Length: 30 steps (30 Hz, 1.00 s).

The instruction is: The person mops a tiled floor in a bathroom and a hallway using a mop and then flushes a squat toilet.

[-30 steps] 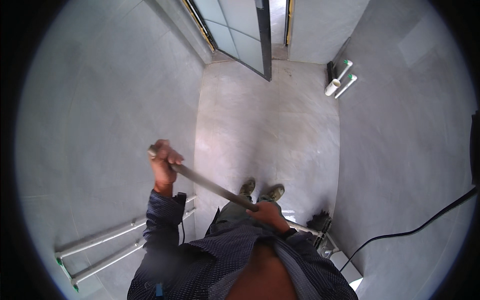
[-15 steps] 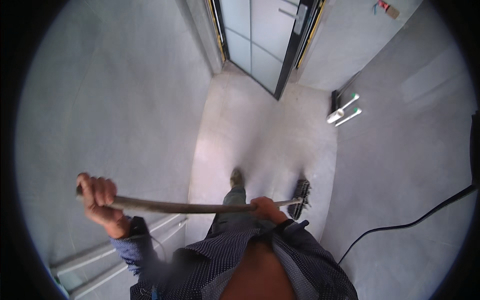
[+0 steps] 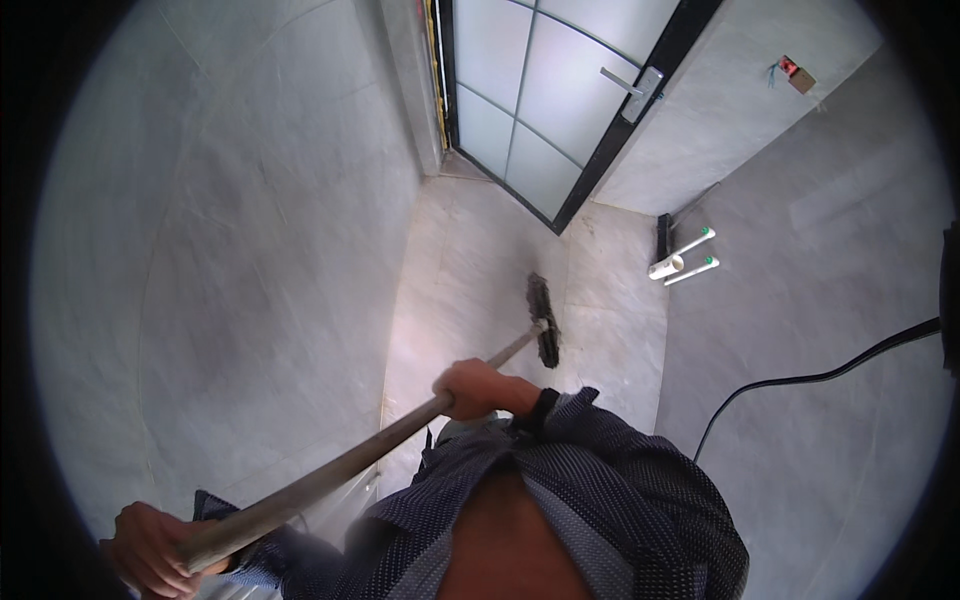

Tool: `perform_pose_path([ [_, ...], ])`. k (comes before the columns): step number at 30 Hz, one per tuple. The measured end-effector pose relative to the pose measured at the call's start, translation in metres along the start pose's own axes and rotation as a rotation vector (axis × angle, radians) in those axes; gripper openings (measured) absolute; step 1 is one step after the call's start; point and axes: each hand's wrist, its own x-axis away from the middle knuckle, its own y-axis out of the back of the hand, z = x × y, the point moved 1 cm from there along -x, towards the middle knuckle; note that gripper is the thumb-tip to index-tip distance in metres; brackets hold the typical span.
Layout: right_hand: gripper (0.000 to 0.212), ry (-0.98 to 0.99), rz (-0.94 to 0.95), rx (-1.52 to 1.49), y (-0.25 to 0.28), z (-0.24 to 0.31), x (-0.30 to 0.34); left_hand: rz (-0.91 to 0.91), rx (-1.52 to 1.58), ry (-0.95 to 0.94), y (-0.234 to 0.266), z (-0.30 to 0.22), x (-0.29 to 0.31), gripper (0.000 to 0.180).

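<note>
A long wooden-handled push broom [image 3: 330, 472] runs slantwise from the lower left toward the middle of the floor. My left hand [image 3: 158, 552] is closed round the top end of its handle. Farther down the shaft, my right hand [image 3: 476, 388] grips it, with the fingers wrapped round. The dark bristle head [image 3: 542, 318] rests on the pale floor [image 3: 480, 240], ahead of my body and short of the door. Where the handle joins the head, a light-coloured fitting shows.
A glass door [image 3: 560, 110] with a black frame and lever handle stands ajar ahead. White pipes [image 3: 690, 255] with green caps stand by the right wall, beside a dark upright piece [image 3: 663, 237]. A black cable [image 3: 800, 380] hangs at the right. Grey walls close in both sides.
The broom head has swung forward and left, from beside me to ahead of me. My left hand has dropped lower and farther left; my right hand has moved left and slightly forward.
</note>
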Motion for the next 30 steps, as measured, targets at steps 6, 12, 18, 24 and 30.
perform_pose_path([
  [6,0.018,-0.017,0.002,0.045,0.058,-0.047,-0.060,0.322,-0.103,0.260,-0.049,0.210,-0.016,0.027],
  [12,0.035,-0.007,-0.383,-0.301,0.105,-0.152,-0.054,-0.037,-0.542,0.396,-0.051,0.351,0.017,0.024],
  [18,0.034,-0.497,-1.134,-0.315,0.252,-0.345,0.008,-0.309,-0.732,0.444,-0.030,0.462,0.024,0.024],
  [24,0.047,-0.610,-1.272,-0.550,0.419,-0.371,0.030,-0.449,-0.713,0.440,-0.034,0.520,-0.006,0.022],
  [30,0.066,-0.401,-1.267,-1.113,0.459,-0.389,-0.007,-0.456,-0.798,0.455,-0.029,0.558,-0.004,0.023],
])
